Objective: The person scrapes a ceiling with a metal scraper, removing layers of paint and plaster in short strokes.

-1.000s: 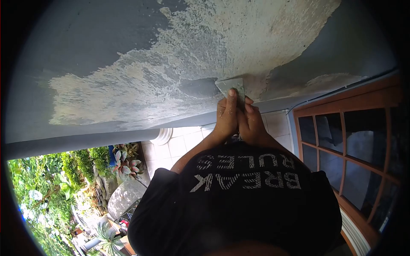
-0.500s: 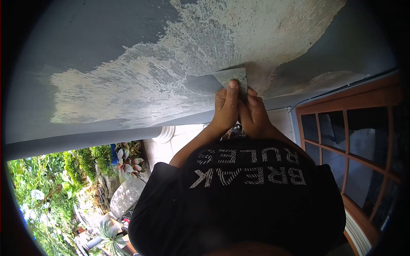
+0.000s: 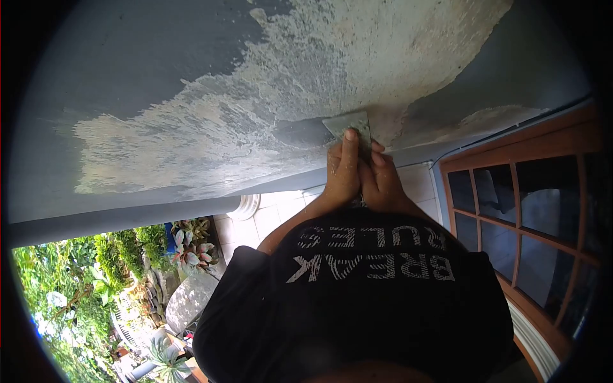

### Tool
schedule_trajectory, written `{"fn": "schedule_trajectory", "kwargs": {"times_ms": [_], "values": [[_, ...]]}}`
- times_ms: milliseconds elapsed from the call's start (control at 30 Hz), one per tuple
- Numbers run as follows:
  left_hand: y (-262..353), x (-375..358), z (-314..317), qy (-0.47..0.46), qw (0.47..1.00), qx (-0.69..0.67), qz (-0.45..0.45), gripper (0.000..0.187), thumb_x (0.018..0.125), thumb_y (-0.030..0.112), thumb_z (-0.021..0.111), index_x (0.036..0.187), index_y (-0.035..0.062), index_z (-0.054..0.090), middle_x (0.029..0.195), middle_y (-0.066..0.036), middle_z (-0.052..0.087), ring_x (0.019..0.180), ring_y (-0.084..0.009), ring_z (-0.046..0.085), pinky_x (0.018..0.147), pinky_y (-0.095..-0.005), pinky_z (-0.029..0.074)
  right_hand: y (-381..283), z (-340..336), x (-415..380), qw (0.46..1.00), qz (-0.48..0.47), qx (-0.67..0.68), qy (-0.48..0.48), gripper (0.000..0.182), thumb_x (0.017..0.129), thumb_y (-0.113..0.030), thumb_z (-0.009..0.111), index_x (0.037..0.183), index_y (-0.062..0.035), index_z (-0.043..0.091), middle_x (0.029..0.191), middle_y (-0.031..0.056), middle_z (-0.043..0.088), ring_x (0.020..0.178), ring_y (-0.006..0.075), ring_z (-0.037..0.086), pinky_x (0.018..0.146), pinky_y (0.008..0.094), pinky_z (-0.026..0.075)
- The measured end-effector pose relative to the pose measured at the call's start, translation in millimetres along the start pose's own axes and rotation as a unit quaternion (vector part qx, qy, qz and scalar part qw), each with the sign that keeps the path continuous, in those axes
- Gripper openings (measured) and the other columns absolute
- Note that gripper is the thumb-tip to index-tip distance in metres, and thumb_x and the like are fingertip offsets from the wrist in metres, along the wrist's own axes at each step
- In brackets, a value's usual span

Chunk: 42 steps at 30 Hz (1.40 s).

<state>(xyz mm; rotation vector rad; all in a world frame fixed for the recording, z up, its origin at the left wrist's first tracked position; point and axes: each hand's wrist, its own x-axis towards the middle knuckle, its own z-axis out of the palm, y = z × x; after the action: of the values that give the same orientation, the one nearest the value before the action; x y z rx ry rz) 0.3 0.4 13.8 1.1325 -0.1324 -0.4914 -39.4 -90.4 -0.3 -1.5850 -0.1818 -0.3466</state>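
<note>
A flat scraper (image 3: 355,122) with a thin, dust-specked metal blade rests its wide edge against the patchy wall (image 3: 236,102). My left hand (image 3: 343,167) is closed on the scraper, its thumb pressed flat along the blade. Beside it, my right hand (image 3: 383,179) is closed around the lower part, fingertips showing at the blade's right side. Both hands cover the handle. Pale specks of dust cling to the left hand. Around the blade, grey paint has come off in a broad, rough pale area, with a darker smooth patch (image 3: 303,133) just left of the blade.
A wood-framed window (image 3: 516,228) with dark panes stands on the right. Below the wall to the left are a white column base (image 3: 246,207), floor tiles (image 3: 268,220), potted plants (image 3: 191,249) and a large rock (image 3: 191,297). A thin cable (image 3: 491,136) runs along the wall's edge.
The scraper and both hands have shifted slightly down the view, towards my body. My grip looks the same. The view itself has tilted a little.
</note>
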Motion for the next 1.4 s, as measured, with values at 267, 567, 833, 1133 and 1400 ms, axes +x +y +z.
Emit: {"fn": "schedule_trajectory", "kwargs": {"times_ms": [267, 567, 833, 1133, 1400], "values": [[-3.7, -0.8, -2.8, -0.007, 1.000, 0.017, -0.024, 0.057, 0.094, 0.049, 0.033, 0.080, -0.0006, 0.058, 0.064, -0.010, 0.059, 0.065, -0.0202, 0.061, 0.065, -0.0282, 0.050, 16.1, 5.7, -13.2, 1.000, -0.002, -0.018, 0.023, 0.023, 0.085, -0.001, 0.043, 0.106, 0.0057, 0.049, 0.088, 0.0201, 0.062, 0.085, 0.0291, 0.063, 0.072, 0.0336, 0.046], [-6.0, -0.8, -1.9, 0.015, 1.000, 0.006, -0.025, 0.058, 0.094, 0.048, 0.034, 0.079, -0.0021, 0.059, 0.065, -0.011, 0.060, 0.066, -0.0187, 0.062, 0.064, -0.0285, 0.050, 15.5, 6.6, -12.0, 1.000, 0.011, -0.009, 0.023, 0.021, 0.085, -0.002, 0.043, 0.102, 0.0056, 0.051, 0.086, 0.0188, 0.062, 0.086, 0.0273, 0.063, 0.074, 0.0329, 0.046], [-7.6, -2.1, -1.8, -0.009, 0.999, -0.022, -0.023, 0.059, 0.094, 0.049, 0.033, 0.079, -0.0023, 0.059, 0.066, -0.012, 0.061, 0.064, -0.0184, 0.062, 0.062, -0.0274, 0.050, 11.4, 5.3, -12.9, 0.998, -0.030, -0.045, 0.026, 0.027, 0.084, -0.002, 0.043, 0.109, 0.0058, 0.049, 0.091, 0.0234, 0.060, 0.087, 0.0343, 0.061, 0.075, 0.0372, 0.046], [-10.9, 3.1, -9.9, -0.049, 0.999, 0.005, -0.009, 0.053, 0.094, 0.044, 0.037, 0.081, -0.0005, 0.060, 0.072, -0.009, 0.062, 0.067, -0.0166, 0.060, 0.065, -0.0256, 0.048, 0.2, 5.3, -10.0, 0.988, -0.083, -0.120, 0.044, 0.035, 0.085, -0.001, 0.043, 0.119, 0.0044, 0.044, 0.104, 0.0242, 0.057, 0.095, 0.0371, 0.058, 0.082, 0.0364, 0.045], [1.7, 6.1, -22.4, -0.070, 0.996, 0.017, 0.061, 0.058, 0.094, 0.049, 0.030, 0.080, 0.0011, 0.060, 0.068, -0.008, 0.061, 0.066, -0.0157, 0.061, 0.063, -0.0264, 0.049, -6.0, 7.2, 2.3, 0.994, -0.055, -0.094, -0.017, 0.034, 0.084, -0.002, 0.041, 0.118, 0.0028, 0.045, 0.103, 0.0238, 0.057, 0.093, 0.0381, 0.059, 0.080, 0.0378, 0.047]]}}
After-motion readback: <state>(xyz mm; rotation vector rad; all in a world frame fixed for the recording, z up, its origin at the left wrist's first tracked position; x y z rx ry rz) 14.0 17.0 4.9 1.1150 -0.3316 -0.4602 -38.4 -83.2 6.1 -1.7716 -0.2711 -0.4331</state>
